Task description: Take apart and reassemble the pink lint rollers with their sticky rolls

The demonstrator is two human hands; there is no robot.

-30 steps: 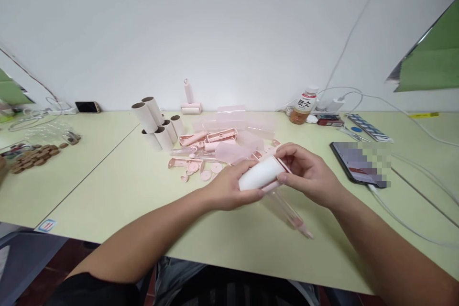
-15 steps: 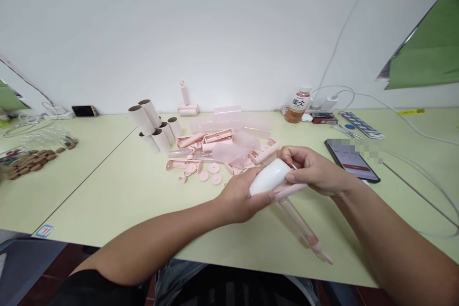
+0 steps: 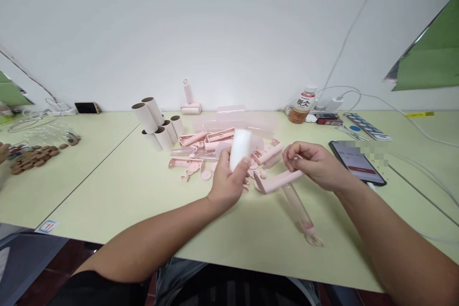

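Looks smooth, paper or film, on the white roll (image 3: 241, 148) at frame centre. Shows matt plastic on the pink holder (image 3: 279, 183) to its right, glossy clear plastic on the handle (image 3: 297, 205) below. Has cardboard-like tubes (image 3: 156, 117) left of centre, a smooth bench (image 3: 107, 172), matt black cloth on the sleeve (image 3: 100, 289), lower left.

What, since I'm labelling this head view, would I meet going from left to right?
Brown round discs, gold-edged rectangular phone, white cylindrical cardboard tubes, white cylindrical roll, pink trough-shaped plastic holder, black-edged rectangular phone.
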